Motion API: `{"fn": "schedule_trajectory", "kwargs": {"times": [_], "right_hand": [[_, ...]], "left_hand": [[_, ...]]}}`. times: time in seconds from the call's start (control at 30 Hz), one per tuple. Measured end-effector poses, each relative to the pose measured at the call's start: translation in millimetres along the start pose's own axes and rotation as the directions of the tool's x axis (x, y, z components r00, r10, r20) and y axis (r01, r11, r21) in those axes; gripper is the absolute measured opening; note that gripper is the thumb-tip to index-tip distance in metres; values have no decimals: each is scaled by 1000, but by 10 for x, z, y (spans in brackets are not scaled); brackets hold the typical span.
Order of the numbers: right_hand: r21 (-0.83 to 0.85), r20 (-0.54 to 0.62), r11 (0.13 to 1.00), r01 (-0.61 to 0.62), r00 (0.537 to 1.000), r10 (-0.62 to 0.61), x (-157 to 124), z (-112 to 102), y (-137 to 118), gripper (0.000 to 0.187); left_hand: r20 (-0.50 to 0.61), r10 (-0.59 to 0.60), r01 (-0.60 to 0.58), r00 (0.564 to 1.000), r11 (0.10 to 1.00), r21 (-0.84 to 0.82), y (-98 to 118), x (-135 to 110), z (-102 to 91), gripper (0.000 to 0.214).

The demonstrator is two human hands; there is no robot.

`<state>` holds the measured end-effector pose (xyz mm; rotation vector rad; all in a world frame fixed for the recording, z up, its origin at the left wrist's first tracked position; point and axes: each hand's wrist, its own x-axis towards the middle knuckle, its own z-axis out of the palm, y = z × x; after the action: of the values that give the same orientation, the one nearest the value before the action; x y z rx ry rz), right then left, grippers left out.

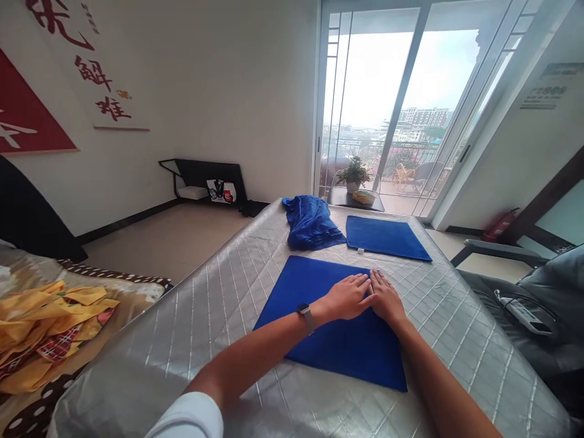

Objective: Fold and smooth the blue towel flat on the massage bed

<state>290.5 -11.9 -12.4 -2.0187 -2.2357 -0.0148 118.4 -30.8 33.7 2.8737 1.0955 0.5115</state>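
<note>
A flat blue cloth [314, 283] lies spread on the silver quilted cover [237, 292]. My left hand [349, 296], with a watch on its wrist, rests flat on the cloth near its right side, fingers stretched out. Beside it, my right hand [384, 296] presses along the cloth's right edge, also with straight fingers. The two hands touch near the thumbs. Beyond them lies a second flat blue cloth [385, 237] with a small white tag at its near edge. To its left sits a crumpled heap of blue cloth [310, 222].
Yellow cloths [55, 328] lie on a bed at the left. A dark armchair [561, 328] with a power strip [524, 313] stands at the right. Behind the silver cover is a small table with a potted plant [353, 173], before a glass door. A fire extinguisher [500, 225] stands by the wall.
</note>
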Motion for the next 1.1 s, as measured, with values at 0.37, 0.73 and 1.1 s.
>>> {"fn": "schedule_trajectory", "kwargs": {"times": [0.37, 0.73, 1.1], "right_hand": [[4, 12, 1000, -28, 1000, 28, 47, 16, 13, 64], [10, 4, 999, -43, 999, 43, 48, 3, 14, 64], [-145, -7, 989, -40, 999, 39, -22, -171, -116, 62]], "left_hand": [[72, -294, 296, 953, 955, -19, -449, 36, 287, 84], [50, -611, 609, 790, 792, 42, -1586, -845, -51, 89], [9, -612, 611, 791, 790, 52, -1577, -876, -49, 88]]}}
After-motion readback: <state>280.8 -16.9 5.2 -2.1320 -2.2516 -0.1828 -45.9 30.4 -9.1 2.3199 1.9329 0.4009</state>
